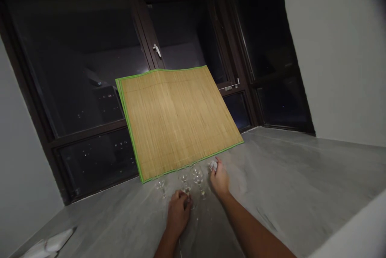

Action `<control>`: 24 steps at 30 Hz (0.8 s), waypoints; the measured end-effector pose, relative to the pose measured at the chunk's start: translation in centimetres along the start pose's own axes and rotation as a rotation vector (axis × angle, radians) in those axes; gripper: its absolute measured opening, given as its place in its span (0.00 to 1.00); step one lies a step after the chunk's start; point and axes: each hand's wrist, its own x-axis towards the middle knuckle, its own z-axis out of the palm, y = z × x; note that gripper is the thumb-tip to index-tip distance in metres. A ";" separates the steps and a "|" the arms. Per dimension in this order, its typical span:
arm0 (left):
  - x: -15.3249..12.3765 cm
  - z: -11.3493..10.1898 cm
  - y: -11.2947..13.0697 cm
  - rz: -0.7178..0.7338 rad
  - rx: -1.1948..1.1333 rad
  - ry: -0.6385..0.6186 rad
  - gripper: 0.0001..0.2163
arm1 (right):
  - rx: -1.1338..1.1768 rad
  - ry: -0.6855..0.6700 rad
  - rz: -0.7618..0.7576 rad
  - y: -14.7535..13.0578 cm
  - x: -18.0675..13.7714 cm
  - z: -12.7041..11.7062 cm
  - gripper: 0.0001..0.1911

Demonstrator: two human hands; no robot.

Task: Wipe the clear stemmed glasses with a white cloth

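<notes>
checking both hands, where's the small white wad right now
In the head view, the white wad is just right of centre, in the right hand, right of the nearest stemmed glass.

Grey ledge (114, 217) with stemmed glasses (197, 176), mat (177, 119), white bundle (51, 245)

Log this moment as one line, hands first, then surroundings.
left hand: at stemmed glass | right hand: holding white wad | behind: green-edged bamboo mat, upright before dark window
</notes>
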 end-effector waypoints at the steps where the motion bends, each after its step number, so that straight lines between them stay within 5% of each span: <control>1: 0.0 0.1 0.0 -0.004 0.039 -0.005 0.13 | 0.000 0.002 0.006 0.0 0.0 0.0 0.26; 8: 0.6 0.7 -0.2 -0.062 0.165 -0.159 0.19 | 0.010 0.021 0.018 0.1 0.1 0.1 0.26; 18: 0.8 0.7 0.2 -0.091 0.151 -0.160 0.19 | 0.001 0.007 0.054 -0.3 0.2 -0.3 0.28; 21: 1.0 0.3 -0.2 -0.091 0.006 -0.041 0.16 | -0.006 0.007 0.043 -0.5 0.2 -0.2 0.28; 24: 1.2 -1.0 -1.9 -0.168 -0.265 0.253 0.07 | -0.015 -0.007 0.020 -0.5 0.2 0.0 0.28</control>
